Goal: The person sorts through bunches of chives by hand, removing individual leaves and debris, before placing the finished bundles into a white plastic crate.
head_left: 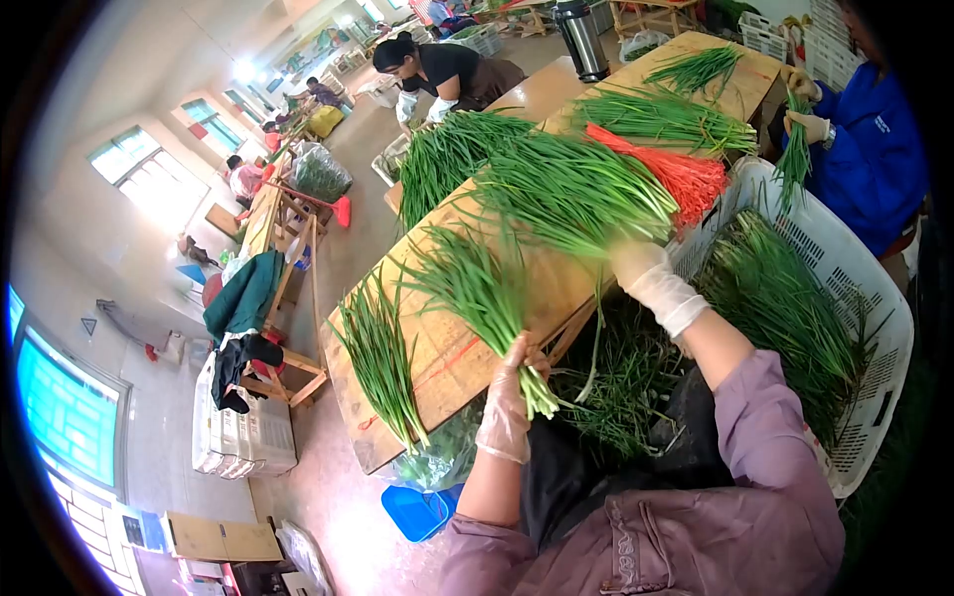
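Observation:
My left hand [507, 402], in a thin clear glove, is closed round the pale stem ends of a bunch of garlic chives [472, 283]. The green leaves of that bunch lie out over the wooden table [447, 382]. My right hand [636, 268], gloved too, is at the white stem ends of a large pile of chives [571, 194]; motion smears its fingers. A smaller bunch of chives [383, 368] lies on the table's left end. Beside the large pile lies a bundle of red ties [671, 174].
A white plastic basket [884, 343] on my right holds more chives [775, 293]. Loose trimmings [636, 382] lie below the table edge. A co-worker in a blue jacket [874, 149] holds chives at right; another person [447, 74] leans over the far side. A steel flask [581, 45] stands farther back.

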Demonstrator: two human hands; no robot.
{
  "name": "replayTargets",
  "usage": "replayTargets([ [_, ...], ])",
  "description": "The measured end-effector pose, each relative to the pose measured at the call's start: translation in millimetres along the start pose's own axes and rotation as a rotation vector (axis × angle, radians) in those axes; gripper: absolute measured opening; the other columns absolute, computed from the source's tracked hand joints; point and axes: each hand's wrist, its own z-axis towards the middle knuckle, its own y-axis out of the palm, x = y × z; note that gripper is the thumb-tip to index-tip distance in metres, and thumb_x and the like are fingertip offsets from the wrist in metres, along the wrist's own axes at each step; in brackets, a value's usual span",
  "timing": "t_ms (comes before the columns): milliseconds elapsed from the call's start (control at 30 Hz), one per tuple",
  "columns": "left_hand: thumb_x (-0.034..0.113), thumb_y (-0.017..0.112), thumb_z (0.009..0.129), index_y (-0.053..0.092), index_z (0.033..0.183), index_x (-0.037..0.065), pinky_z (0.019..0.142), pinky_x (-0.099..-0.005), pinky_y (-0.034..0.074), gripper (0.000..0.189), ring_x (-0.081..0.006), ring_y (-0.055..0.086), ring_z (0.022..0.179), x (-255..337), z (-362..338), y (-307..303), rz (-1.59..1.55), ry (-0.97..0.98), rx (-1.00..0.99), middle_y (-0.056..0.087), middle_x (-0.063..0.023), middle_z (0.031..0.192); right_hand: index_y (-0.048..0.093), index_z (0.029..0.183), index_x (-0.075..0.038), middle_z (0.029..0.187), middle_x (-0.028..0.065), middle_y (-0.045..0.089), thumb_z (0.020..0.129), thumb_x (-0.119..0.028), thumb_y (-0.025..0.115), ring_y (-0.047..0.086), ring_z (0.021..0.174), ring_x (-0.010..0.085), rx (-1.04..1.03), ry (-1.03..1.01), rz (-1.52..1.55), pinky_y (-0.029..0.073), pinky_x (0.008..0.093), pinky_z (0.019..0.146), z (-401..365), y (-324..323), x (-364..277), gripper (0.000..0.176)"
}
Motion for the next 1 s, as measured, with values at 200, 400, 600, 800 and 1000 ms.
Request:
replayTargets([
  [200, 0.009, 0.061, 0.08, 0.053, 0.104, 0.007, 0.053, -0.0231, 0.046, 0.025, -0.0092, 0.049, 0.057, -13.0, 7.0, -2.7, 0.298, 0.068, 0.199, 0.056, -0.0021, 0.078, 0.061, 0.093, -0.004, 0.075, 0.0021, 0.062, 0.088, -0.035, 0.047, 0.053, 0.059, 0.0056, -0.438, 0.303, 1.504, 0.039, 0.0178, 0.052, -70.9, -29.4, -55.7, 0.035],
  [400, 0.008, 0.061, 0.079, 0.055, 0.096, 0.003, 0.053, -0.0222, 0.046, 0.018, -0.0104, 0.05, 0.059, -33.1, 13.0, -4.0, 0.425, 0.105, 0.276, 0.059, -0.0053, 0.081, 0.059, 0.09, -0.005, 0.073, 0.0009, 0.061, 0.085, -0.032, 0.055, 0.055, 0.06, 0.0079, -0.618, 0.32, 1.354, 0.041, 0.0189, 0.054, -98.0, 1.2, -76.9, 0.028],
  [600, 0.006, 0.062, 0.077, 0.057, 0.091, 0.003, 0.053, -0.026, 0.046, 0.015, -0.0154, 0.054, 0.059, -43.5, 15.5, -9.5, 0.512, 0.032, 0.305, 0.058, -0.0042, 0.073, 0.057, 0.085, -0.001, 0.067, 0.0052, 0.058, 0.084, -0.028, 0.057, 0.054, 0.059, 0.0124, -0.516, 0.354, 1.418, 0.043, 0.0241, 0.052, -89.5, 14.6, -79.1, 0.027],
  [800, 0.001, 0.064, 0.074, 0.057, 0.087, 0.004, 0.05, -0.0283, 0.044, 0.015, -0.0143, 0.052, 0.057, -51.5, 19.8, -5.7, 0.512, 0.206, 0.435, 0.057, -0.0032, 0.072, 0.046, 0.067, -0.002, 0.061, 0.0161, 0.051, 0.082, -0.021, 0.055, 0.052, 0.058, 0.0351, 0.229, -0.047, 0.506, 0.04, 0.0407, 0.048, -110.3, 32.0, -84.9, 0.025],
  [1000, 0.001, 0.066, 0.072, 0.055, 0.081, 0.008, 0.049, -0.0245, 0.038, 0.016, -0.0113, 0.048, 0.054, -48.2, 25.3, -9.8, 0.447, 0.252, 0.492, 0.054, -0.0002, 0.066, 0.049, 0.068, -0.001, 0.064, 0.0162, 0.055, 0.083, -0.025, 0.052, 0.055, 0.059, 0.0342, -0.025, 0.137, 0.697, 0.043, 0.0398, 0.052, -178.9, 49.6, -61.2, 0.028],
])
